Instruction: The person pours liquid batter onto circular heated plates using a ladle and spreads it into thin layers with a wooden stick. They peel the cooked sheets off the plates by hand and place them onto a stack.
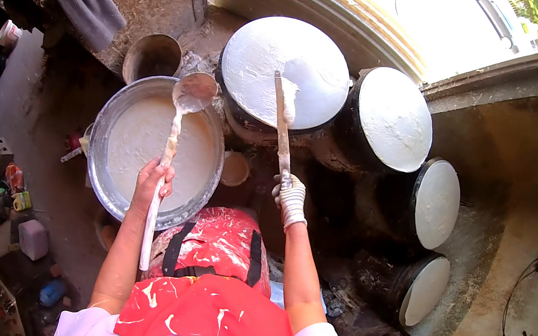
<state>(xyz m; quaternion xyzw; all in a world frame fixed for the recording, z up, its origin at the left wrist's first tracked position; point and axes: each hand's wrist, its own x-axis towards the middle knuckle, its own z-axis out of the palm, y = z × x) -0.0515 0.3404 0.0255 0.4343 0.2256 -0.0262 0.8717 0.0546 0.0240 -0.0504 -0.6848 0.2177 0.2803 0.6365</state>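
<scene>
My left hand (152, 185), bare, grips the long pale handle of a metal ladle (194, 92). The ladle's bowl is over the far rim of a wide metal basin (97, 138) that holds white batter (146, 128). Around the grip of a flat wooden stick (281, 127) closes my right hand (292, 202), which wears a whitish glove. A soft white clump (288, 102) clings along the stick's far half. That end lies over a large round drum top (262, 41) coated in white, with a smoother, shinier patch beside the stick.
More white-topped dark drums curve along the right: one (396, 118), another (438, 205), a third (425, 293). An empty-looking metal pot (153, 58) stands behind the basin. A grey towel (89, 3) hangs at upper left. Cluttered goods line the left side; cables (510, 311) hang on the right.
</scene>
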